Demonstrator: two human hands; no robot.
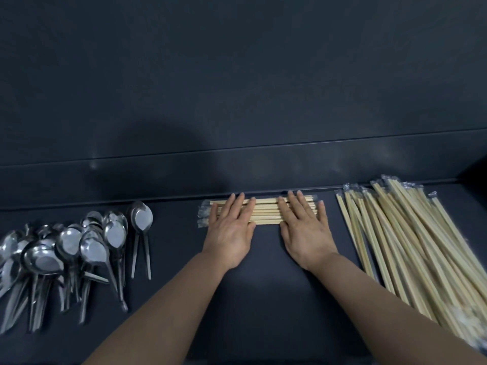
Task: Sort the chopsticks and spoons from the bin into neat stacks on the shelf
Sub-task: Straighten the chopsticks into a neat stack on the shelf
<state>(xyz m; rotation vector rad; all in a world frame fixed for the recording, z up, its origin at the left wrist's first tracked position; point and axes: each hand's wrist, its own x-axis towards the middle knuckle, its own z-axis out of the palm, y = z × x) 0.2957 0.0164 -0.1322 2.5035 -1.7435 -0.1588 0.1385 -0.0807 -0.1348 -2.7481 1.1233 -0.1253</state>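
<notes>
Both hands, left hand (228, 227) and right hand (303, 227), press flat with straight fingers on a row of wrapped chopsticks (266, 212) at the far shelf (263, 285) edge, apparently squaring them. Loose chopsticks (411, 248) lie right, spoons (73, 248) left.

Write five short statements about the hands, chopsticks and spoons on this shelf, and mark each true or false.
1. The left hand and the right hand both lie flat on the small row of chopsticks. True.
2. The spoons are heaped to the right of the hands. False: they lie on the left.
3. The left hand grips a spoon. False: its straight fingers press on the small row of chopsticks.
4. The big pile of chopsticks lies to the right of the right hand. True.
5. The small row of chopsticks lies crosswise, from left to right. True.
</notes>
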